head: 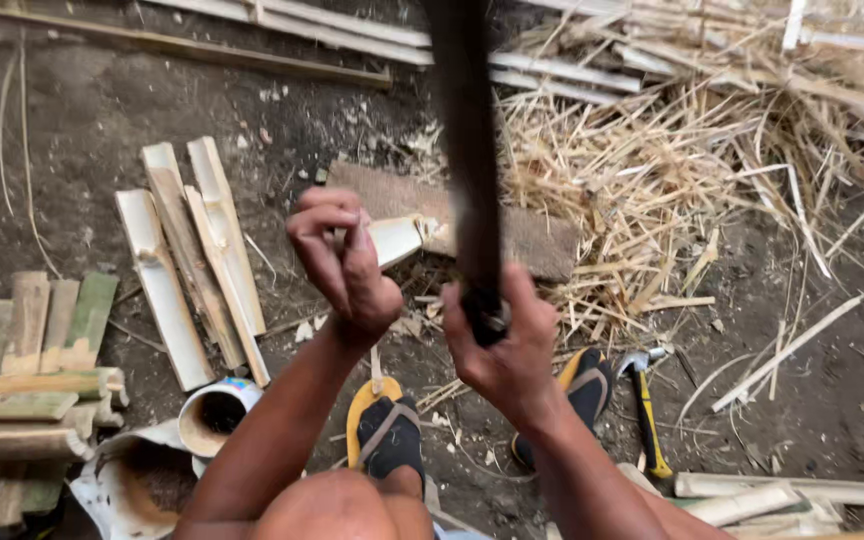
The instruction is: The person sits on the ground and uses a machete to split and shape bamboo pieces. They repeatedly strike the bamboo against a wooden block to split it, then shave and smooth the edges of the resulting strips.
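1. The dirt floor (82, 130) fills the view; a big heap of straw-like shavings (692, 170) covers its upper right.
2. Long bamboo poles (372, 40) lie across the top edge, partly buried under the shavings.
3. A stack of greenish bamboo pieces (22, 370) sits at the left edge, cut off by the frame.
4. Pale split slats (192, 260) lie side by side left of centre, just beside the left hand.
5. A flat wooden block (532, 240) lies on the floor beyond the hands, its middle hidden by the blade.
6. The blade (472, 150), dark and blurred, stands upright from the right hand to the top edge; its tip is cut off.
7. The right hand (502, 345) has its grip closed tight round the blade's handle.
8. The left hand (342, 265) has its grip curled shut on a pale bamboo piece (397, 238), held over the block's left end, just left of the blade; how the piece meets the block is unclear.
9. A white pot (214, 412) and torn sheet lie bottom left.
10. Two feet in yellow sandals (387, 425) are planted below the hands.
11. A hammer (644, 400) with a yellow handle lies beside the right foot.
12. More slats (782, 492) lie bottom right.
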